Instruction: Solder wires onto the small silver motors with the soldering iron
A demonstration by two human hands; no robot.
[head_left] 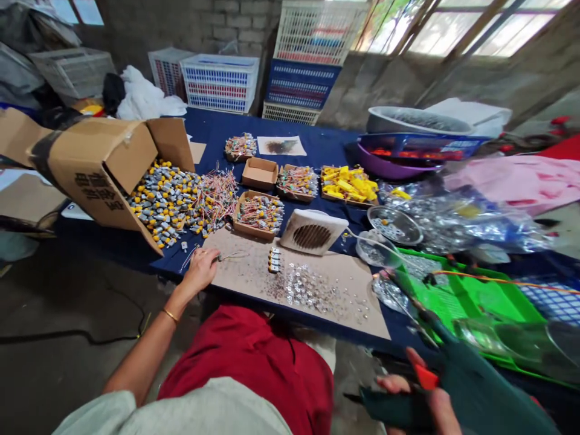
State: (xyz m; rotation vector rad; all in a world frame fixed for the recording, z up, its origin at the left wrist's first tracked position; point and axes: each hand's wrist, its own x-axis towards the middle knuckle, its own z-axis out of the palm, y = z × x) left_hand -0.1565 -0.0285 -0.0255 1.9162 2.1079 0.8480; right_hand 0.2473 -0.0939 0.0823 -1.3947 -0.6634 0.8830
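Has an open cardboard carton [90, 175] to the left of the brown cardboard sheet [247, 275], tipped on its side, with a heap of small yellow-ended motors [165, 199] at its mouth. At the sheet's left end, pinches a small wired part [219, 258] between thumb and fingers of the left hand [202, 266], with thin wires reaching out over the cardboard. Just behind that end, has a loose tangle of wired motors [217, 190], then a shallow carton tray [251, 232] filled with more. On the sheet itself, has a short row of yellow-ended motors [274, 260] and, nearer its right end, a scatter of small shiny pieces [308, 287]. At its back edge, has a white square fan [312, 232] with a round grille; farther behind, yellow plastic parts [348, 184] and a purple basin [399, 168]. Past the sheet's front right corner, grasps a dark-green power tool [480, 374] in the right hand [441, 411], fingers wrapped about the grip by an orange trigger [426, 377]. Right of the sheet, has a bright green plastic tray [502, 296].
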